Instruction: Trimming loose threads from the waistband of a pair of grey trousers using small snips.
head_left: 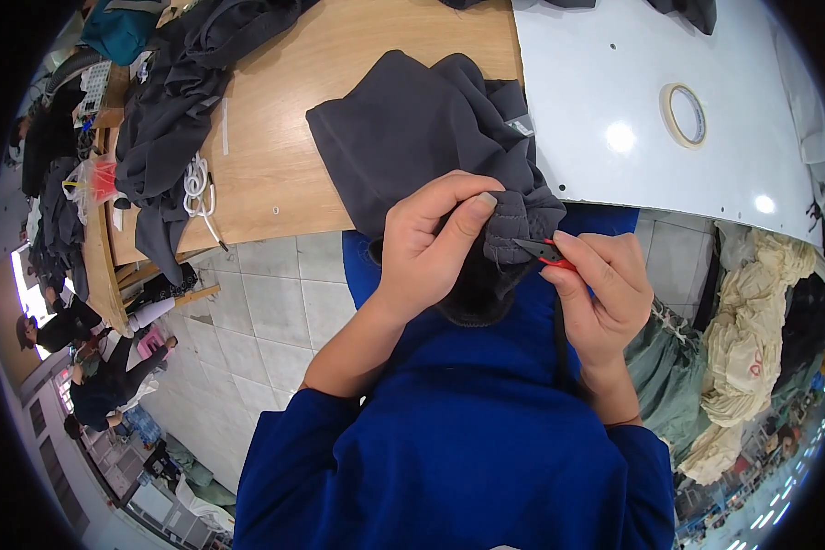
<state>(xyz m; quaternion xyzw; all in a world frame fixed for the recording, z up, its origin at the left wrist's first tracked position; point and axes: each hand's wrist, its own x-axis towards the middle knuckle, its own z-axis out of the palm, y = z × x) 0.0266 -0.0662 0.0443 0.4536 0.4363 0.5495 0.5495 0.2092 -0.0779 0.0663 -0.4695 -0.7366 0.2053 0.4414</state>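
Observation:
A dark grey garment [403, 137] lies over the table's front edge, its gathered, stitched end raised near my lap. My left hand [435, 238] pinches that stitched edge between thumb and fingers. In my right hand [605, 289] is a small pair of thread snips [545, 252] with dark blades and red handles. The blade tips point left and touch or nearly touch the stitched edge; I cannot tell which. Below the edge, the garment's dark fuzzy inside shows. A small pale label [521, 126] sits on the garment's right side.
A roll of tape [684, 115] lies on the white tabletop [596, 92] at right. More dark garments [170, 119] and a coiled white cord [197, 188] are on the wooden table [275, 119] at left. Cream cloth bundles [752, 321] stand low at right. Other people [110, 394] are far left.

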